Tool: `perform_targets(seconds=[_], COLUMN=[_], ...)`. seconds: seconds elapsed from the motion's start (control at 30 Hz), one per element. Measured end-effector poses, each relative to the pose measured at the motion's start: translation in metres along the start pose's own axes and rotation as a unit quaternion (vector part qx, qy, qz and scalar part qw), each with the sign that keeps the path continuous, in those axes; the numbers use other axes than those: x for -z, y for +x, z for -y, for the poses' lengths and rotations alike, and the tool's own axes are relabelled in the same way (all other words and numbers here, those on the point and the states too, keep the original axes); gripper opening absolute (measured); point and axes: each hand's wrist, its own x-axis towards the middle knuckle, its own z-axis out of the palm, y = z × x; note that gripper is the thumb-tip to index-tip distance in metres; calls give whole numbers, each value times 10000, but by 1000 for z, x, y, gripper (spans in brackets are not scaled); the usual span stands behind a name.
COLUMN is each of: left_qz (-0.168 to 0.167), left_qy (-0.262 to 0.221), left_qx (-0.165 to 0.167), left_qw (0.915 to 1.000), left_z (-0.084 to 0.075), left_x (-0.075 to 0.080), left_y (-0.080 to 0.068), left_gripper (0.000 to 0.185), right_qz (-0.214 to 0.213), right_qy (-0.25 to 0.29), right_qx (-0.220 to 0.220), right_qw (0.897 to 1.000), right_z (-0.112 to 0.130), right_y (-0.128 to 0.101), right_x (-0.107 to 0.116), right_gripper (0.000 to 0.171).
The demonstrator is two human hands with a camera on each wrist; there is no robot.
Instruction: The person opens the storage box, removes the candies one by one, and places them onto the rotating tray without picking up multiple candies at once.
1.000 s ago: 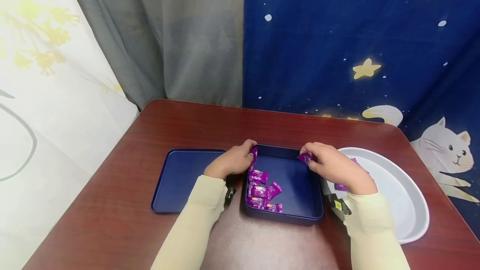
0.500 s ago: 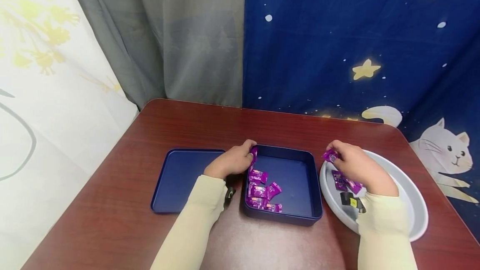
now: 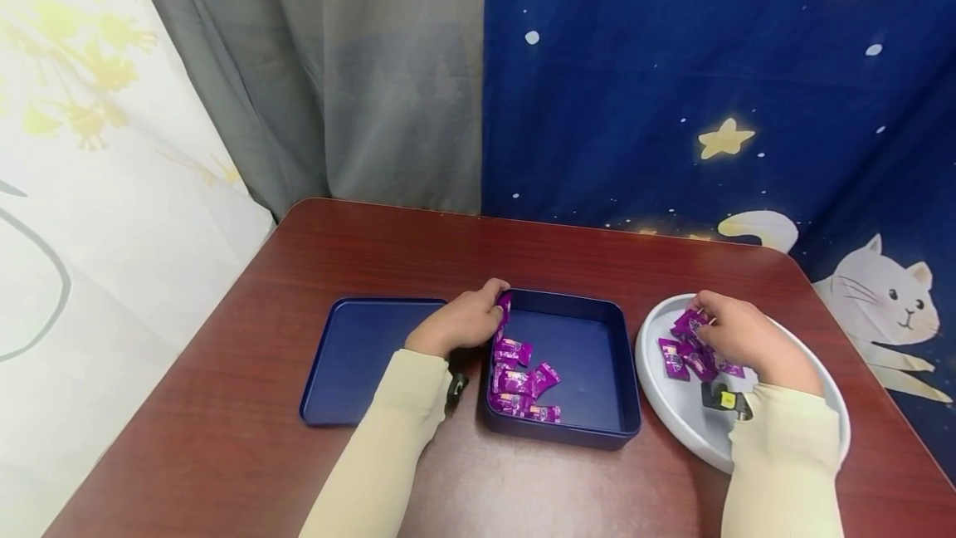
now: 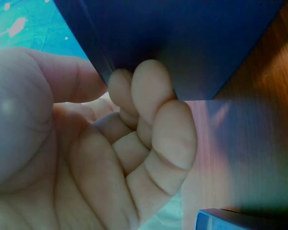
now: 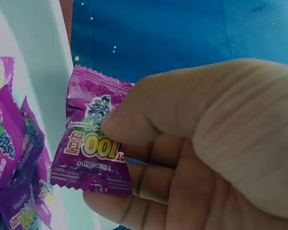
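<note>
A blue rectangular box (image 3: pixel 578 364) stands without its lid on the table, several purple candy packets (image 3: pixel 515 380) lying along its left side. My left hand (image 3: pixel 465 320) grips the box's left wall near the far corner; in the left wrist view, the thumb and curled fingers (image 4: pixel 153 91) meet at the wall. Over the round white tray (image 3: pixel 675 422), my right hand (image 3: pixel 739 335) pinches a grape gummy packet (image 5: pixel 93 139) between thumb and fingers. Its wrapper reads "LOT 100", and part of it is covered by the thumb. More purple packets (image 3: pixel 675 359) lie on the tray under that hand.
To the left of the box lies a flat blue lid (image 3: pixel 366 355), its right edge partly behind the left hand and sleeve. The red-brown table (image 3: pixel 418 247) reaches back to a grey curtain (image 3: pixel 407 106) and a blue star-patterned one (image 3: pixel 635 90).
My right hand has moved right, from the box's far right corner to over the white tray, still pinching a packet. The left hand has stayed at the box wall.
</note>
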Motion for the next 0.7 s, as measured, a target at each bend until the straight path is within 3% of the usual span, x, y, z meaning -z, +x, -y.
perform_targets(seconds=[0.27,0.7], left_qz=[20,30], left_qy=[-68,-45], left_qx=[76,81], left_qw=[9999,10000], left_z=[0,1], left_x=[2,0], left_y=[-1,1], left_gripper=[45,45], right_qz=[320,445], right_qy=[174,227], right_qx=[-244,-170], right_qw=[9990,9986], right_z=[0,-5], right_y=[4,3], right_x=[-2,-10], right_gripper=[36,25])
